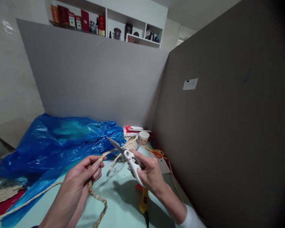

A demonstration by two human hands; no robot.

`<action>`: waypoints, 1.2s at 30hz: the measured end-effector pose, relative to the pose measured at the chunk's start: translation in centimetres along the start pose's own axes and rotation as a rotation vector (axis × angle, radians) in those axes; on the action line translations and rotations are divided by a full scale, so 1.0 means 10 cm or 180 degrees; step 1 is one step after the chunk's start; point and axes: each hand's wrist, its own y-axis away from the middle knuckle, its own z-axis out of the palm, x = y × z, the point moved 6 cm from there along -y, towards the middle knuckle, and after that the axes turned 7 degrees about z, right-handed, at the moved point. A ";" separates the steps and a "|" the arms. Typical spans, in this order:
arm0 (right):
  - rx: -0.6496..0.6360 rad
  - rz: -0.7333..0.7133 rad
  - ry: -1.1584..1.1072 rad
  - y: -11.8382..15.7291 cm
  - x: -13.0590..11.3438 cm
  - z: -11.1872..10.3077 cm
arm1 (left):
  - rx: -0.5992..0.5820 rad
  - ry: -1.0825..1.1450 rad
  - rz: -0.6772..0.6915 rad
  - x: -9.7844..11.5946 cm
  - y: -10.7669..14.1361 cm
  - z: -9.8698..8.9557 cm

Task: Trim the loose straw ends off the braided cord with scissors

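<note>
Between the thumb and fingers of my left hand (pixel 85 174) is a braided straw cord (pixel 98 198). One length of it hangs down over the table, while its other end runs right toward the blades of the scissors. My right hand (pixel 150 169) grips white-handled scissors (pixel 133 164), whose grey blades point up and to the left. The cord's end passes at or behind the blades; whether it lies between them I cannot tell. A loose straw end (pixel 115 162) hangs just below the blades.
A crumpled blue plastic sheet (pixel 68 139) covers the left. Behind my hands are a woven straw piece (pixel 132 144), a paper cup (pixel 144 138) and orange-handled scissors (pixel 158 154). A yellow tool with a black cord (pixel 143 201) lies below my right hand. Grey panels (pixel 97 76) enclose the table.
</note>
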 end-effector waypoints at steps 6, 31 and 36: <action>-0.0075 0.1438 -0.1666 -0.06 0.19 0.03 | -0.0050 -0.0043 -0.0103 -0.06 0.03 0.03; 0.0016 0.1130 -0.1145 -0.05 0.19 -0.04 | 0.0033 -0.0333 -0.0190 0.01 0.09 0.07; 0.0082 -0.0510 0.0058 -0.02 -0.08 -0.14 | 0.0238 -0.0121 0.0010 0.19 0.06 0.09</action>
